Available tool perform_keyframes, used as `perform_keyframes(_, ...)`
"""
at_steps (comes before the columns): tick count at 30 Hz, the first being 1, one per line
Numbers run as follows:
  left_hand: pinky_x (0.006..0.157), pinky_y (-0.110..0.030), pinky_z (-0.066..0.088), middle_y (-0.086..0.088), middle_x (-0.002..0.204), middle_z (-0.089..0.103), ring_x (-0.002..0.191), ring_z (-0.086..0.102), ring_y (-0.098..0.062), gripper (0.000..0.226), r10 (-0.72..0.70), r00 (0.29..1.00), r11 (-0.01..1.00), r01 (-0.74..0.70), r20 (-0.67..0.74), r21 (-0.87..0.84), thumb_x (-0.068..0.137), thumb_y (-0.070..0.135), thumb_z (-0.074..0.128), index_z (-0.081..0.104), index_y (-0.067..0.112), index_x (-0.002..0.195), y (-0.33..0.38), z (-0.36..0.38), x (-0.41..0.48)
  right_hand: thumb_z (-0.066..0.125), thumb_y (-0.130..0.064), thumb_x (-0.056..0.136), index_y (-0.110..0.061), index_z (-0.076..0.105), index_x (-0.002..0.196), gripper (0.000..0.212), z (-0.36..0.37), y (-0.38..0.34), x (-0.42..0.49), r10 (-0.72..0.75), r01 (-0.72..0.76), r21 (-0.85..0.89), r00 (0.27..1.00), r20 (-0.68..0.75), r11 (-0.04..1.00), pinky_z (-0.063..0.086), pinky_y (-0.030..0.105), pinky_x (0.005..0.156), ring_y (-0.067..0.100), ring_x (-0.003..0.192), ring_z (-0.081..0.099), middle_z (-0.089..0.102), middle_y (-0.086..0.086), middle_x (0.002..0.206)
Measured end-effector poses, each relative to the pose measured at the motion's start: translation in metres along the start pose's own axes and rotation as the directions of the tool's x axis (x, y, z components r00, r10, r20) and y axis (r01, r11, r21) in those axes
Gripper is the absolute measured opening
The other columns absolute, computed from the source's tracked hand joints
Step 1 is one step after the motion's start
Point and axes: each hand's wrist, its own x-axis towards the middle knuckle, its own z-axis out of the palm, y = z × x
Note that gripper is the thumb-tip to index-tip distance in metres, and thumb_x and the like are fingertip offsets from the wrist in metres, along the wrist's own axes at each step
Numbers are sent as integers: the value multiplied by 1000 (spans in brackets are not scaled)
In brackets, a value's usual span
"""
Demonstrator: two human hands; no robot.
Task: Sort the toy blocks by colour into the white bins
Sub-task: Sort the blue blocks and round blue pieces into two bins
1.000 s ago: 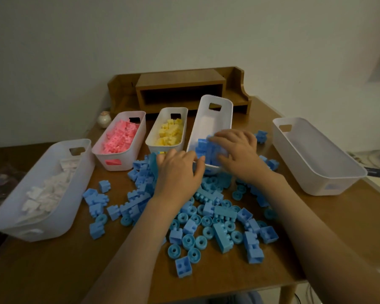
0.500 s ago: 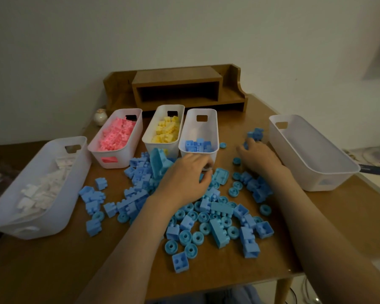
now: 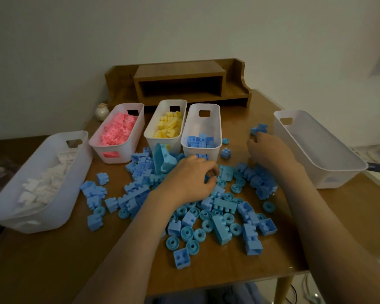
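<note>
Your left hand (image 3: 191,179): fingers curled into the blue pile (image 3: 225,205); blue-block bin (image 3: 203,128) at its 12 o'clock. Your right hand (image 3: 269,153): 2 o'clock of pile, fingers folded under. Grip on either: cannot tell.

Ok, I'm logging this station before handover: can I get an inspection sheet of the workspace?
Surface: wooden table, loose blue blocks heaped mid-table.
Job's things: pink-block bin, yellow-block bin, blue-block bin part filled; left bin holds white blocks; right bin looks empty.
Clutter: wooden shelf, small jar at the back.
Hands: left hand pinches loose blue blocks; right hand curled, grasp hidden.
Cables: thin cords on floor by table leg.
Surroundings: plain wall.
</note>
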Motion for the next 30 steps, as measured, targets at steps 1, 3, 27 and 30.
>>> perform_keyframes(1, 86, -29, 41, 6, 101, 61, 98, 46, -16, 20, 9, 1000, 1000, -9, 3, -6, 94, 26, 50, 61, 22, 110, 0, 0, 0, 34, -23, 95, -7, 52, 94, 24, 0, 1, 1, 21, -22, 18, 999, 33, 1000, 39, 35, 74, 31, 89, 52, 59, 18, 109)
perform_keyframes(3, 84, -27, 38, 6, 96, 61, 94, 46, -15, 19, 26, 1000, 1000, -26, 4, -7, 93, 24, 50, 62, 21, 108, 1, 0, -1, 36, -26, 93, -9, 50, 93, 21, 1, 1, 3, 22, -29, 59, 993, 119, 998, 37, 33, 75, 28, 89, 48, 57, 14, 105)
perform_keyframes(27, 93, -29, 41, 7, 128, 48, 121, 40, -10, 62, -38, 998, 999, 39, -45, 34, 81, 63, 54, 45, 29, 132, 1, 4, 1, 55, -18, 92, -20, 58, 103, 11, 11, -14, -7, -474, 321, 405, 800, 368, 856, 49, 36, 82, 17, 86, 58, 59, -2, 90)
perform_keyframes(30, 91, -32, 44, 5, 121, 51, 118, 42, -12, 48, -49, 996, 999, 50, -78, 7, 86, 54, 56, 52, 27, 125, 1, 5, 2, 53, -16, 93, -27, 57, 96, 11, 10, -14, -8, -491, 337, 405, 784, 379, 850, 49, 36, 83, 14, 84, 58, 59, -4, 89)
